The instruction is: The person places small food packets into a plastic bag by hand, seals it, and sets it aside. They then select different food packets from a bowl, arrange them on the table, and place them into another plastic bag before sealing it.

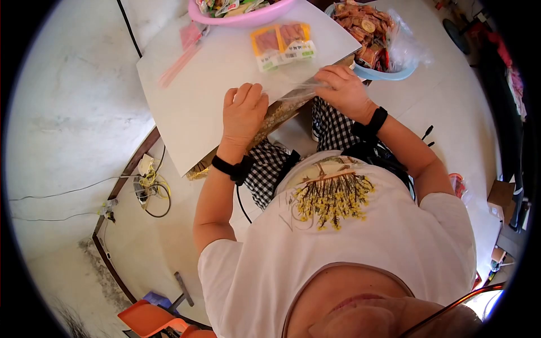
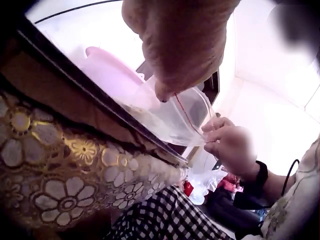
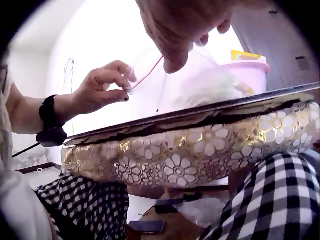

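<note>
A clear plastic bag [image 2: 187, 117] with a thin red line along its mouth stretches between the two hands at the table's near edge. The left hand [image 1: 244, 114] pinches one side of its opening, thumb against fingers, as the right wrist view shows. On the other side, the right hand [image 1: 345, 93] grips the bag's edge with curled fingers. Just beyond the bag, a yellow-and-white twin food pack [image 1: 283, 45] lies on the white tabletop [image 1: 197, 107]. What the bag holds, if anything, is hard to tell.
A pink basin [image 1: 242, 17] of packets stands at the table's far side. Flat pink-edged plastic bags [image 1: 183, 59] lie at the left. Right of the table is a blue basin [image 1: 389, 74] heaped with brown packs and clear plastic.
</note>
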A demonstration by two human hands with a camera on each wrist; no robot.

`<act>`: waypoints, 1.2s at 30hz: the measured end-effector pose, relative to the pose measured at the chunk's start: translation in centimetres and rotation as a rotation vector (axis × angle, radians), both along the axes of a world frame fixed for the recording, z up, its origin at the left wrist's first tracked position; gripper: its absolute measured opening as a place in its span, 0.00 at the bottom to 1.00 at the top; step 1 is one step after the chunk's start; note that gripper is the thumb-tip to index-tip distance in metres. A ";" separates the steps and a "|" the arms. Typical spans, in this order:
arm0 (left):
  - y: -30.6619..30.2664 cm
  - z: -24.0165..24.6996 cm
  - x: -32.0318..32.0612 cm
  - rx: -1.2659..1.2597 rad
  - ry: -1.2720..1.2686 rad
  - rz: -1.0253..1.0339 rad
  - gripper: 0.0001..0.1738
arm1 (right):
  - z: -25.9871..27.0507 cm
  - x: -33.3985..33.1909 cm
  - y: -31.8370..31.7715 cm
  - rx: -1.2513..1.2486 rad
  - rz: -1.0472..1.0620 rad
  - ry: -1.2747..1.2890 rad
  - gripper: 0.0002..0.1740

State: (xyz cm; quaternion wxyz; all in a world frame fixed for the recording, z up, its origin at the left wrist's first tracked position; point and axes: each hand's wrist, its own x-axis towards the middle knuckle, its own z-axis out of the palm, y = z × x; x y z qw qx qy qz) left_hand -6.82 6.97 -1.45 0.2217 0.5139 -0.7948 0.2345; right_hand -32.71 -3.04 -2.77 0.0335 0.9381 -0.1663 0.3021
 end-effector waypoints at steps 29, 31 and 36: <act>-1.6 15.0 7.6 0.240 0.822 0.117 0.08 | 16.0 7.5 -10.1 0.659 0.297 -0.209 0.12; -1.4 14.9 8.3 0.259 0.820 0.128 0.09 | 16.4 7.8 -9.7 0.688 0.279 -0.169 0.13; -1.0 13.9 9.6 0.285 0.855 0.099 0.09 | 16.4 8.5 -9.3 0.662 0.306 -0.143 0.13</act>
